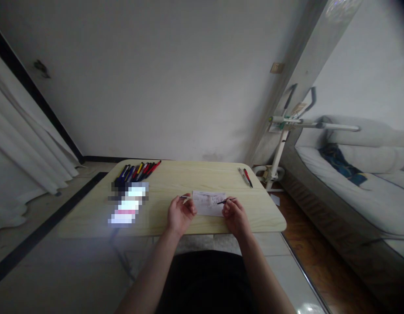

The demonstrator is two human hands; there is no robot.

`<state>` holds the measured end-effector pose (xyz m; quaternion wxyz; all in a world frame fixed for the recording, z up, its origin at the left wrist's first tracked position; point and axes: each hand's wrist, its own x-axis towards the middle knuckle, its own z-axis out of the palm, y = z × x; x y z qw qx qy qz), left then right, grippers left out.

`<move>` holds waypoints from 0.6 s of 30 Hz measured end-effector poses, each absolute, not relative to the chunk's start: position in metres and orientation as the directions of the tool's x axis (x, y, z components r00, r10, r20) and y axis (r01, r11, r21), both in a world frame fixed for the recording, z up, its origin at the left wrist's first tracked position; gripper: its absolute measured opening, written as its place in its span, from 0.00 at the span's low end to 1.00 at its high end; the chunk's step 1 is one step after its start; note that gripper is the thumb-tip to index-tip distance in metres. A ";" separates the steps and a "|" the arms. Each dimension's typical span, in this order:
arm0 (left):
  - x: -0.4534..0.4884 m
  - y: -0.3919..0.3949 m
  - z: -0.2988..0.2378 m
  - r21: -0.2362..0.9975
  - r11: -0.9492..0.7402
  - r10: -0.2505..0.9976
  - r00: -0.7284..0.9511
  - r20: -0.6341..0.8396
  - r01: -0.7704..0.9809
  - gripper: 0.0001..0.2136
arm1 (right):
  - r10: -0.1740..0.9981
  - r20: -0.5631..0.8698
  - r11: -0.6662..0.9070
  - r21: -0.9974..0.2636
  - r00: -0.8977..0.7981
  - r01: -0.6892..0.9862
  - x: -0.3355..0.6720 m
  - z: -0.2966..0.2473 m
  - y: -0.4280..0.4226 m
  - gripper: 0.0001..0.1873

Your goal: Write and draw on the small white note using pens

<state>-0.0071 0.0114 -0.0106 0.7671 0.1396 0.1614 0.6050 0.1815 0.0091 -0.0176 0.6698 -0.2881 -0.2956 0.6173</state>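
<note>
My right hand (234, 214) is closed around a thin dark pen (224, 201), which points left over a white sheet of paper (207, 210) with writing on it. To the left of the sheet, my left hand (182, 213) pinches a small slim pen-like piece (185, 197), dark at one end and pale at the other; whether it is a cap or a pen part I cannot tell. Both hands are just above the front part of the pale wooden table (166, 222). Fingers of the right hand overlap the paper's right edge.
Several pens and markers (136, 172) lie in a row at the table's back left, behind a blurred-out bright phone-like object (128, 205). Two pens (245, 177) lie at the back right. A white exercise machine (280, 144) and a sofa (359, 174) stand to the right.
</note>
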 end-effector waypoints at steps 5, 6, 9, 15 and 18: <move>-0.008 0.011 -0.009 0.380 0.246 0.969 0.228 -0.094 -0.892 0.12 | 0.997 0.045 0.071 -0.749 0.057 -0.659 0.182 -0.017 0.009 0.06; -0.009 0.012 -0.009 0.366 0.253 0.968 0.235 -0.092 -0.896 0.10 | 0.997 0.048 0.075 -0.747 0.059 -0.661 0.182 -0.017 0.009 0.06; -0.011 0.012 -0.009 0.309 0.270 0.963 0.261 -0.071 -0.912 0.08 | 0.997 0.046 0.076 -0.748 0.062 -0.659 0.182 -0.017 0.009 0.07; -0.012 0.014 -0.008 0.291 0.275 0.961 0.264 -0.077 -0.916 0.06 | 0.997 0.022 0.066 -0.768 0.078 -0.636 0.181 -0.016 0.009 0.07; -0.009 0.013 -0.007 0.348 0.272 0.962 0.249 -0.109 -0.897 0.06 | 0.996 0.021 0.074 -0.777 0.092 -0.626 0.180 -0.016 0.009 0.08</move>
